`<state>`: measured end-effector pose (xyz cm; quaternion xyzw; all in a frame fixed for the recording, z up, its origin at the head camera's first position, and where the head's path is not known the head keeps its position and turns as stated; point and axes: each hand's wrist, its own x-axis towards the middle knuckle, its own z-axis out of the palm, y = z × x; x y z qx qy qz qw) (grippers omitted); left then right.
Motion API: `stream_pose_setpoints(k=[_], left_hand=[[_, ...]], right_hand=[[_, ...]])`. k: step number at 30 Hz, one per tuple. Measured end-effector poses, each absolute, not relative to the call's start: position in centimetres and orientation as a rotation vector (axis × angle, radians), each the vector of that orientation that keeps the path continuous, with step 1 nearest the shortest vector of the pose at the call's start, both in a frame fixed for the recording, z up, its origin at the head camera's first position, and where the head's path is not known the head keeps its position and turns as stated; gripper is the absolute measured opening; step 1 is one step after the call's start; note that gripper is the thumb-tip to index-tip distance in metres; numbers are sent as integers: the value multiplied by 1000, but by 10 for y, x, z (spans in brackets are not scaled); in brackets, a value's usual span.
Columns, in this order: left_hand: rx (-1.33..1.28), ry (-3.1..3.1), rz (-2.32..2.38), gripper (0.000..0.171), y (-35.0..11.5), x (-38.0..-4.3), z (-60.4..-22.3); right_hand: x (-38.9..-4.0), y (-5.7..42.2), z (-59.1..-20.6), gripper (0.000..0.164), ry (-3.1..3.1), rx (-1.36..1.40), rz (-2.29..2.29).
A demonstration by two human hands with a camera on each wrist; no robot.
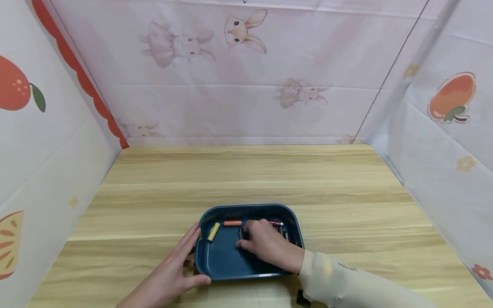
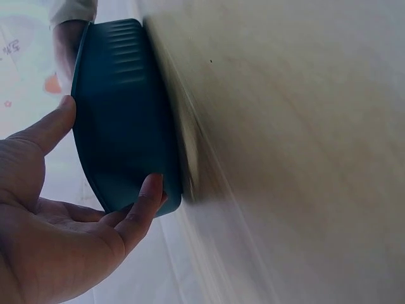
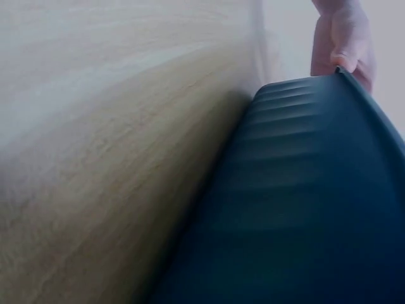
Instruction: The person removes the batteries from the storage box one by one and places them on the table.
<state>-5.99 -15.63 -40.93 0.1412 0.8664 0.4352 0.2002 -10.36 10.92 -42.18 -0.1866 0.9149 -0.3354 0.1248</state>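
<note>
A dark blue tray (image 1: 223, 260) with rounded corners stands on the wooden table. My left hand (image 1: 171, 269) grips its left end, thumb at the front corner and fingers along the side; the left wrist view shows the thumb on the rim. Inside the tray, my right hand (image 1: 265, 243) reaches down and pinches a black battery (image 1: 241, 234), mostly covered by the fingers. A yellow battery (image 1: 213, 232) lies slanted near the left wall, and an orange battery (image 1: 233, 223) lies by the back wall. Behind the right hand show a dark red battery (image 1: 275, 223) and several black batteries (image 1: 285, 234), partly hidden.
The light wooden table (image 1: 246, 175) stretches behind and to both sides of the tray. Printed cloth walls (image 1: 239, 115) with rabbits and fruit enclose it at the back, left and right. A small black object (image 1: 303, 298) shows under the right sleeve (image 1: 339, 276).
</note>
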Motion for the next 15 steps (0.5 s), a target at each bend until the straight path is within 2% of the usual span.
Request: stream_pose_setpoints(k=[10,15], left_hand=[[380,2404,1236,118,-155,-60,-411],[383,2397,1247,118,-155,-59,-411]], right_hand=[[-105,107,-427,12,2702,-603,-903],[-106,108,-425,12,2704,-636,-905]])
